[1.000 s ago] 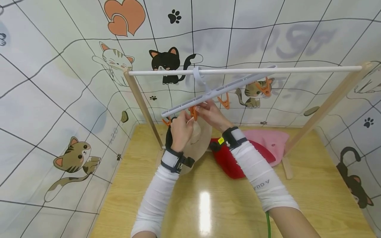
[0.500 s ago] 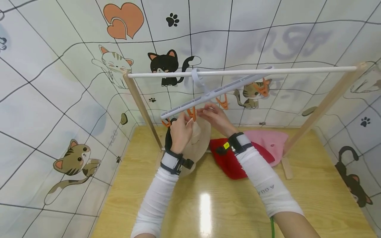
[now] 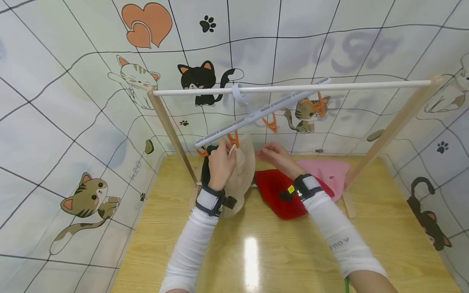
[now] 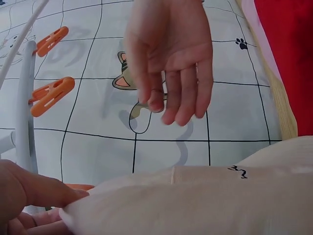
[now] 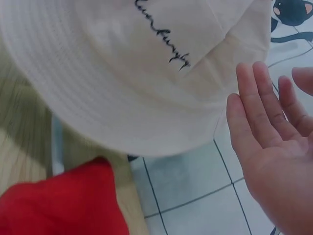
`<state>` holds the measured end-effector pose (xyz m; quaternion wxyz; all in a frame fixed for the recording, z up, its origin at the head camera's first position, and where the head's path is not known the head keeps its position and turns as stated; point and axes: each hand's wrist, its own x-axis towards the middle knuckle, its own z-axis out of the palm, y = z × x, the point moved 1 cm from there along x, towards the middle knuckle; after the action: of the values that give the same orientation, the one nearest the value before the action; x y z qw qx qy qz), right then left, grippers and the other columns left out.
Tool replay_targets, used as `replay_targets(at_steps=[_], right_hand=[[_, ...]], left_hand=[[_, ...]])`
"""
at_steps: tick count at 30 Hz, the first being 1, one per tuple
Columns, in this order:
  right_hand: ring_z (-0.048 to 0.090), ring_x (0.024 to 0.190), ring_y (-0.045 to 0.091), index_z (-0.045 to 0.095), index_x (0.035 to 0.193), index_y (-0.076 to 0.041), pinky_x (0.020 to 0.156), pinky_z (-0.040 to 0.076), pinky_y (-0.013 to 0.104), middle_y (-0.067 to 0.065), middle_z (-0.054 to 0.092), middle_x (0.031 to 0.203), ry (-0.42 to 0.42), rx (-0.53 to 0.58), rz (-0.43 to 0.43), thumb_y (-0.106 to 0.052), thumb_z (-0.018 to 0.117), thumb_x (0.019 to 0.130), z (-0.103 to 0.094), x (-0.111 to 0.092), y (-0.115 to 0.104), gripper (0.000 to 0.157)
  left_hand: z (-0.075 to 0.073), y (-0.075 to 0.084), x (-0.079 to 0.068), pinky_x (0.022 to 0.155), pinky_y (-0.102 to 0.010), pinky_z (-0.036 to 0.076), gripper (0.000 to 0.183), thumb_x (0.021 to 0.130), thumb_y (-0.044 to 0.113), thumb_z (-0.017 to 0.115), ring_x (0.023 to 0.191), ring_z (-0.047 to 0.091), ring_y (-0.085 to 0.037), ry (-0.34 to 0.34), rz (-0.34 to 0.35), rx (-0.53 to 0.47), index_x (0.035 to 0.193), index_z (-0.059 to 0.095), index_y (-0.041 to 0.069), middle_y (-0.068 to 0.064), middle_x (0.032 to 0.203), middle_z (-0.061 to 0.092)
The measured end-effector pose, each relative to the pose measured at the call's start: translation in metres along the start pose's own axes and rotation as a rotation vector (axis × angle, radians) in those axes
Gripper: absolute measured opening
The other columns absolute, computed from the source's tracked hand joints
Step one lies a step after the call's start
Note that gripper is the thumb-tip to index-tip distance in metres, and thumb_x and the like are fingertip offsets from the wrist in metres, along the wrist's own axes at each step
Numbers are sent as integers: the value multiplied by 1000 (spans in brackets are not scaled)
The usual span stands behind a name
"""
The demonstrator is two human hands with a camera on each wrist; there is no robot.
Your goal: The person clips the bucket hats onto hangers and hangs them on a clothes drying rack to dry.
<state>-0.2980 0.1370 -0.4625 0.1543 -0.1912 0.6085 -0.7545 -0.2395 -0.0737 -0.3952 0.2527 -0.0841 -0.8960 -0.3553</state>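
A cream bucket hat (image 3: 244, 171) with black script lettering hangs below the grey-white hanger (image 3: 253, 117), its top edge right at an orange clip (image 3: 233, 139). Thumb and fingers of my left hand (image 3: 221, 165) pinch that edge; the left wrist view shows the pinched hat fabric (image 4: 195, 205) close up. My right hand (image 3: 276, 156) is apart from the hat and holds nothing. Its fingers (image 5: 254, 98) are extended beside the brim in the right wrist view. Behind my left hand, a black item (image 3: 205, 171) hangs near the leftmost orange clip (image 3: 202, 152).
The tilted hanger hooks over a white rod (image 3: 293, 88) between wooden posts (image 3: 392, 134). Two more orange clips (image 3: 271, 123) hang on its right half. A red hat (image 3: 280, 195) and a pink cloth item (image 3: 326, 173) lie on the wooden table (image 3: 278, 252). Cat-print fabric walls surround it.
My right hand has let go of the orange clip and moved right and down, away from the hat. The left hand keeps its pinch on the hat's edge.
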Motion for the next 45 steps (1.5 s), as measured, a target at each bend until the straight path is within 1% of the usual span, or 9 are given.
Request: replay_targets(at_steps=[5, 9, 18, 23, 27, 32, 36, 40, 45], right_hand=[[46, 123, 45, 40, 121, 12, 105, 34, 44, 23, 57, 118, -8, -82, 54, -12, 44, 103, -10, -13, 7, 31], [45, 122, 47, 36, 126, 14, 106, 32, 49, 30, 52, 123, -25, -98, 78, -14, 46, 103, -16, -21, 15, 38], [44, 119, 51, 42, 124, 10, 103, 34, 51, 35, 46, 126, -84, -90, 148, -8, 51, 99, -21, -36, 25, 32], [43, 120, 52, 39, 128, 10, 103, 33, 55, 34, 45, 128, -116, -127, 160, -8, 50, 99, -24, -42, 31, 36], [44, 119, 51, 42, 129, 8, 102, 36, 52, 35, 44, 130, -113, -161, 165, -8, 50, 99, -30, -47, 34, 35], [46, 119, 51, 40, 130, 13, 101, 38, 50, 34, 48, 127, -129, -171, 154, -6, 49, 99, -38, -53, 35, 37], [55, 114, 40, 44, 127, 12, 100, 38, 53, 26, 54, 123, -116, -203, 130, -8, 51, 99, -46, -61, 31, 35], [58, 110, 27, 49, 126, 6, 97, 43, 46, 22, 55, 123, -83, -280, 125, -14, 55, 98, -53, -70, 26, 35], [57, 110, 34, 50, 125, 3, 94, 46, 41, 27, 54, 121, -84, -323, 118, -10, 54, 98, -59, -80, 22, 30]], left_hand=[[-1, 5, -3, 45, -38, 39, 10, 90, 8, 63, 51, 55, -28, -22, -34, 69, 92, 53, 7, -9, 65, 59], [-4, 12, -5, 44, -41, 40, 14, 88, 8, 63, 53, 57, -32, -61, -46, 153, 93, 51, 7, -10, 63, 55], [-10, 31, -8, 44, -41, 45, 22, 83, 10, 70, 57, 60, -32, -138, 8, 206, 100, 57, 5, -9, 74, 61], [-13, 44, -10, 47, -40, 46, 22, 84, 11, 71, 60, 59, -29, -131, 44, 197, 102, 59, 5, -7, 74, 60], [-9, 55, -16, 50, -39, 49, 19, 85, 10, 70, 62, 62, -29, -124, 113, 194, 99, 59, 3, -10, 78, 63], [10, 63, -31, 54, -33, 49, 20, 83, 11, 73, 60, 62, -25, -155, 237, 211, 93, 57, 3, -10, 72, 62], [39, 68, -49, 53, -26, 46, 18, 83, 14, 73, 66, 61, -19, -242, 286, 257, 93, 60, 5, -5, 72, 61], [72, 71, -72, 60, -26, 49, 22, 83, 17, 73, 75, 63, -18, -339, 345, 317, 100, 64, 8, -3, 81, 64], [103, 68, -98, 60, -24, 49, 22, 80, 22, 76, 73, 62, -15, -417, 429, 409, 94, 62, 11, -1, 78, 63]])
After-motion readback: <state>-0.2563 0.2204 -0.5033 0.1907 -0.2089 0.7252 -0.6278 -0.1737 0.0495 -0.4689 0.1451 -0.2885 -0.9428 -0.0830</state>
